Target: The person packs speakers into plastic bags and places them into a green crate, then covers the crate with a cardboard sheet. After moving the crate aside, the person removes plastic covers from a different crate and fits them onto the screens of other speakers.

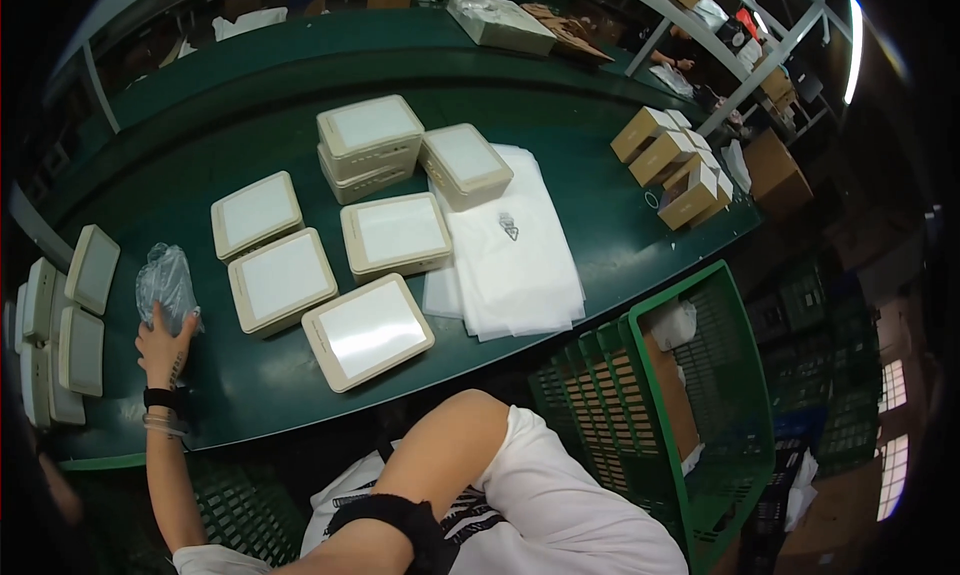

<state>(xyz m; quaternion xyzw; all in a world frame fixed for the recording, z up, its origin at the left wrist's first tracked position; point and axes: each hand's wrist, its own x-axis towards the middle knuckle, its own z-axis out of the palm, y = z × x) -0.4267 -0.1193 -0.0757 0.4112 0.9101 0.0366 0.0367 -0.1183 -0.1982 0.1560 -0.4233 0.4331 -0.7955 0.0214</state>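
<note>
My left hand (165, 350) reaches over the left part of the table, wearing a black wristband. Its thumb and fingers are spread around the near end of a crumpled clear plastic bag (167, 278), gripping it; whether the bag holds anything is hard to make out. To its right lie several cream boxes with white tops, among them one near the table edge (367, 330) and one behind it (397, 232). More cream boxes (82, 350) stand along the far left. My right hand does not show; a bare limb with a black band (385, 515) crosses the lower middle.
White printed bags (520, 265) lie stacked beside the boxes, one box resting on them. Small brown-and-white cartons (665, 155) sit at the table's right end. A green plastic crate (675, 425) stands against the front edge. Another person's hand (685, 63) shows at back right.
</note>
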